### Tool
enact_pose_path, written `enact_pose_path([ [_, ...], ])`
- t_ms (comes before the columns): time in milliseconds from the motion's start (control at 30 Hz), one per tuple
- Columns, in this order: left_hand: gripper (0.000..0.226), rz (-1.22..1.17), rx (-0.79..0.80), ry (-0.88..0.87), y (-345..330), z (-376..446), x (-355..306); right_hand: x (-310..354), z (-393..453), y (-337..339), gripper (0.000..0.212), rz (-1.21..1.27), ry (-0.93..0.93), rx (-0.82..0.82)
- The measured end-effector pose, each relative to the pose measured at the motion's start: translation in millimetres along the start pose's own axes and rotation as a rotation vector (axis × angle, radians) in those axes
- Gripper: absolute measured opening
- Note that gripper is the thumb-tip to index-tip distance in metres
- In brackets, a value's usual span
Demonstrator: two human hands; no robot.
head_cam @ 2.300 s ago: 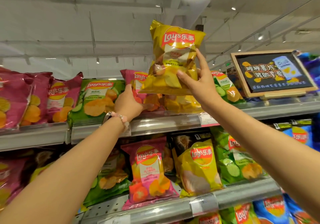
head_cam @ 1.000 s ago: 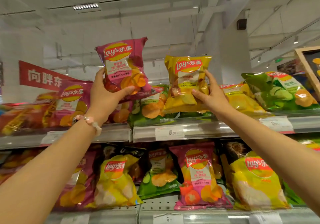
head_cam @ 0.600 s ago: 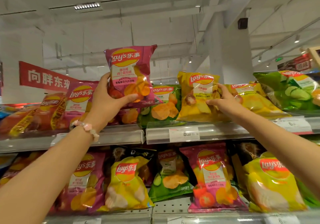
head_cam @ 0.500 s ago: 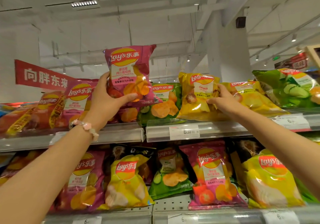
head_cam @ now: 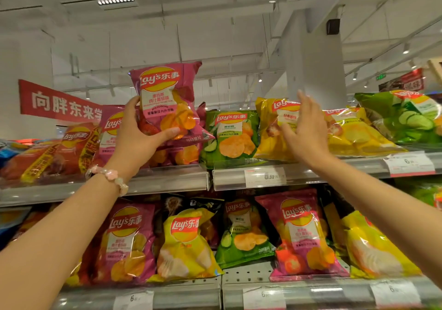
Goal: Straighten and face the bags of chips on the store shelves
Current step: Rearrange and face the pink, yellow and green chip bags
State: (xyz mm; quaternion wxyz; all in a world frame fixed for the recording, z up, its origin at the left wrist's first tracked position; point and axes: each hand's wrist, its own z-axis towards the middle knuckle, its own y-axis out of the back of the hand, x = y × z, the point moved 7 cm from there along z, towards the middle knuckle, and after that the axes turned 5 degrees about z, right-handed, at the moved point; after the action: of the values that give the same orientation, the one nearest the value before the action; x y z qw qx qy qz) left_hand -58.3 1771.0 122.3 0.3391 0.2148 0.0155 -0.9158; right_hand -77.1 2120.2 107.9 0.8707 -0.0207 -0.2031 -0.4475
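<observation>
While your left hand (head_cam: 141, 142) grips pink bag (head_cam: 167, 104) aloft at 11 o'clock, unplaced, right hand (head_cam: 303, 127) spreads wide at yellow bag (head_cam: 275, 130), upright on top shelf (head_cam: 167, 183). Right-side bags at 2 o'clock lean; lower row untidy.

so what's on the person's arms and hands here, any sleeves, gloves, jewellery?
Both forearms are bare: no sleeves or gloves in view. The left hand has a bead bracelet at the wrist, pale pink and whitish beads, one shaped like a small flower. The right hand shows no rings, watch or bracelet.
</observation>
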Motion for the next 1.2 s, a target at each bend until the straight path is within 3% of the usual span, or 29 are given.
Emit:
enact_pose_path([
  [100, 0.094, 0.025, 0.040, -0.031, 3, -2, 2, 56, -19, -25, 0.072, 0.010, 0.250, 0.143],
  [167, 0.097, 0.022, 0.078, -0.033, 1, -4, 7, 78, -26, -52, 0.075, -0.071, 0.304, 0.287],
  [333, 0.100, 0.016, 0.169, 0.008, -5, -11, 20, 81, -25, -101, 0.083, -0.193, 0.198, 0.518],
  [433, 0.095, 0.061, 0.212, 0.016, -8, -14, 28, 72, -30, -115, 0.076, -0.224, 0.150, 0.609],
  [767, 0.091, 0.105, 0.207, 0.024, -15, -13, 42, 73, -43, -104, 0.032, 0.032, 0.189, 0.300],
  [1000, 0.095, 0.204, 0.291, -0.001, -23, -2, 56, 71, -45, -98, 0.034, 0.022, 0.168, 0.201],
  [1200, 0.100, 0.341, 0.435, 0.039, -31, 1, 62, 69, -47, -109, 0.051, -0.133, 0.169, 0.254],
])
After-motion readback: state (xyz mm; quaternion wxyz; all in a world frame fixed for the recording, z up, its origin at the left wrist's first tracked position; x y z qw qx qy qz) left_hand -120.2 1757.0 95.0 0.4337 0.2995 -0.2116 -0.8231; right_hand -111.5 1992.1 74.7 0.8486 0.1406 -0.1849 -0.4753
